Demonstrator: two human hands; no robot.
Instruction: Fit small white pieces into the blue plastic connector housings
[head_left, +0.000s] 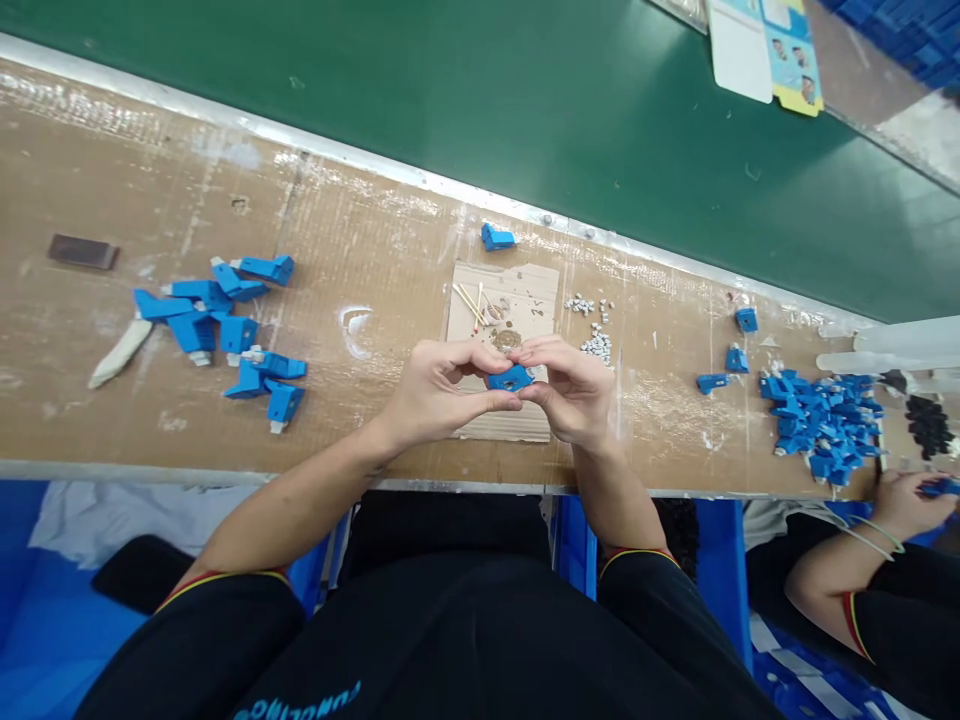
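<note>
The surface [352, 250] ends at a pale near edge [300, 475] that passes beneath both forearms, and at a metal strip [420, 183] on the far side, beyond which lies a green belt [450, 90]. Between them, the left hand [442, 385] and right hand [574, 385] are over the near half of a cardboard sheet [465, 275], a short way in from the near edge. A broad stretch of surface separates the left hand from a cluster of blue parts [240, 290]; another separates the right hand from a large blue pile [825, 420]. Room is tighter just beyond the right hand, where small grey pieces [598, 343] lie, and farther off, where a single blue part [496, 238] sits between sheet and strip.

The held blue piece [510, 380] is between the two hands, above the sheet. Its long axis runs roughly left to right, along the near edge, and a face with a dark opening is turned up and toward the near side. Fingers cover both ends, so which one leads cannot be told. Each hand's fingers are pinched nearly together on it, left on the left end, right on the right.
</note>
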